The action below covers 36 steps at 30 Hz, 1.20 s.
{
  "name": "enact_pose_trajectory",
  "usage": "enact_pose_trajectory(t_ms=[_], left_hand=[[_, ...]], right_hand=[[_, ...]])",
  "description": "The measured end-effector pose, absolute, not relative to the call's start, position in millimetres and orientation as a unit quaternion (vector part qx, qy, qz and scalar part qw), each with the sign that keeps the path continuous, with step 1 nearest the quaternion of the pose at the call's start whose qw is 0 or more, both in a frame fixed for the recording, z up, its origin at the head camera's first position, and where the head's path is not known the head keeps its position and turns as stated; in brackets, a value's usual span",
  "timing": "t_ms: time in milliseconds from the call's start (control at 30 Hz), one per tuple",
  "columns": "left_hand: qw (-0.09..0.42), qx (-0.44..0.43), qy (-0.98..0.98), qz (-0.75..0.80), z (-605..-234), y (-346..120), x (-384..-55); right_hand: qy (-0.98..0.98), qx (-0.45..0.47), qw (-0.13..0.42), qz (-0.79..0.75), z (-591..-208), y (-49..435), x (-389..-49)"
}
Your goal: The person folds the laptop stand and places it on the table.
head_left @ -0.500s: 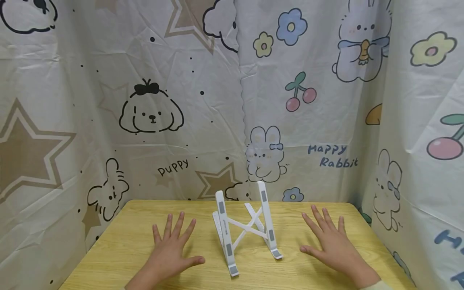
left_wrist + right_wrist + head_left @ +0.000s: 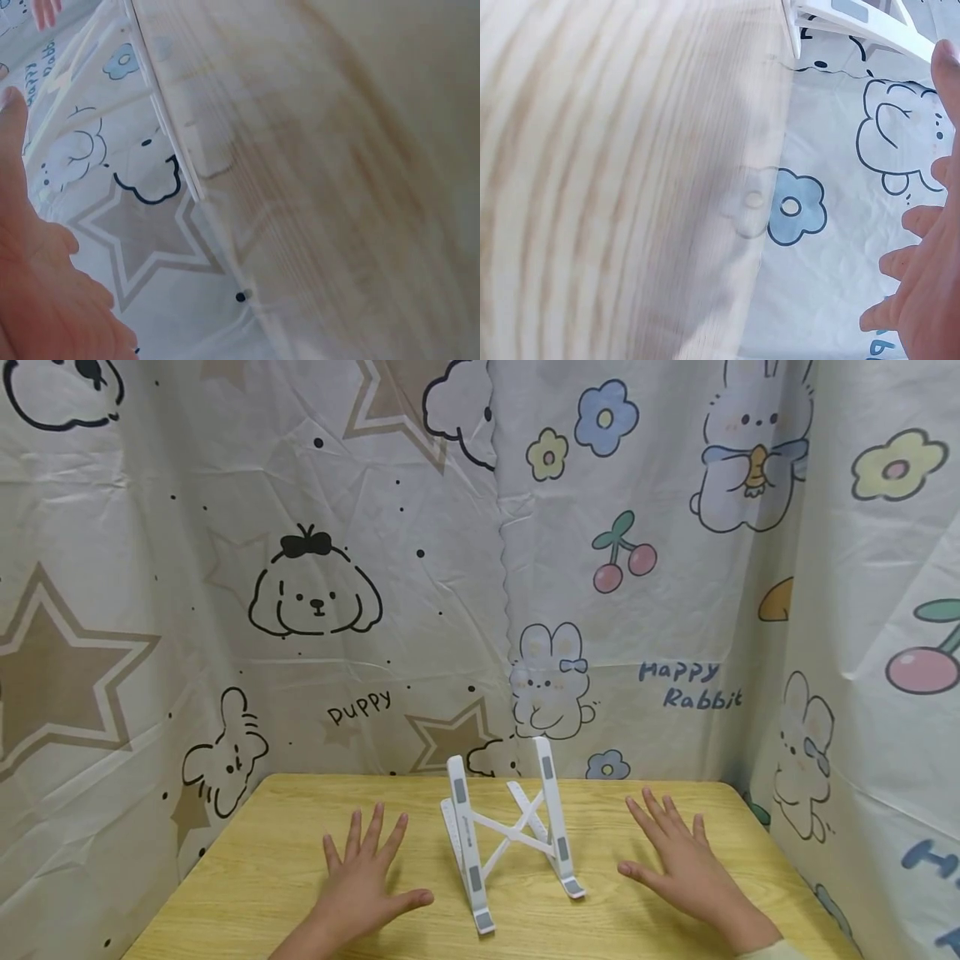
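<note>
A white folding laptop stand (image 2: 474, 860) with grey pads and crossed struts stands unfolded at the middle of the table. To its left, my left hand (image 2: 358, 885) is spread with straight fingers, its thumb pointing at the stand but apart from it. On the other side my right hand (image 2: 686, 872) is likewise spread, a little farther off, touching nothing. The left wrist view shows part of the left hand (image 2: 52, 292) at the edge, beside the stand. In the right wrist view the right hand (image 2: 930, 277) shows at the edge, the stand (image 2: 870, 26) above.
The yellow wood-grain table (image 2: 247, 877) reaches back to a pale curtain (image 2: 450, 610) printed with puppies, rabbits, stars and flowers. The curtain also hangs along the left and right sides.
My left hand has shifted slightly right, nearer the stand. The right hand has turned slightly, its fingers a little closer together. The stand stays in place.
</note>
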<state>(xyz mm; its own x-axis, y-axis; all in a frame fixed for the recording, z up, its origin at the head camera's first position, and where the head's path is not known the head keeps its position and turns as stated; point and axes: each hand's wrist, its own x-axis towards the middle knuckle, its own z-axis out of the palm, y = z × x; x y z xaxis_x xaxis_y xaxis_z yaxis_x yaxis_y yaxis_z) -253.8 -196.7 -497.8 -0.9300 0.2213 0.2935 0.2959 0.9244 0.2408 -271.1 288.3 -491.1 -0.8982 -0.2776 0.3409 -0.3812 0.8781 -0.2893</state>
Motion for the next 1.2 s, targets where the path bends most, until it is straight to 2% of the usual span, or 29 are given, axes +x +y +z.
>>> enact_pose_trajectory(t_ms=[167,367,1000,1200], left_hand=[[0.09,-0.114,-0.974,-0.172,-492.1,-187.8,-252.8],[0.1,-0.102,-0.97,-0.199,-492.5,-181.2,-251.8],[0.078,-0.068,-0.922,-0.373,-487.4,-156.1,-250.5],[0.091,-0.054,-0.9,-0.422,-486.9,-148.1,-248.9]], right_hand=[[-0.954,0.166,0.137,0.21,-490.9,284.2,-273.6],[-0.949,0.16,0.126,0.239,-490.8,280.3,-276.0],[-0.937,0.13,0.096,0.309,-489.7,269.8,-287.2],[-0.925,0.135,0.092,0.342,-491.7,268.3,-293.0]])
